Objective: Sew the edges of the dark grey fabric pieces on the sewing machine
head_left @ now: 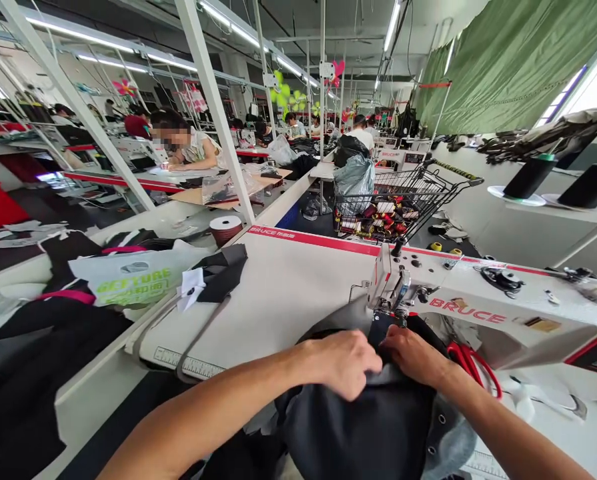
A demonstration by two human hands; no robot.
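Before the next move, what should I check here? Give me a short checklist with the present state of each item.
1. Black fabric gathered before the sewing head: ok.
2. Right hand well away from the sewing head: not ok; its fingertips are close to the foot area.
3. Left hand gripping the fabric: cannot tell; it is curled over the fabric, and its fingertips are partly hidden.
4. Needle raised: cannot tell; too small to make out.
5. Red-handled scissors clear of the right forearm: cannot tell; they overlap in this view.
6. Dark scraps away from the sewing head: ok; they lie toward the table's left side.
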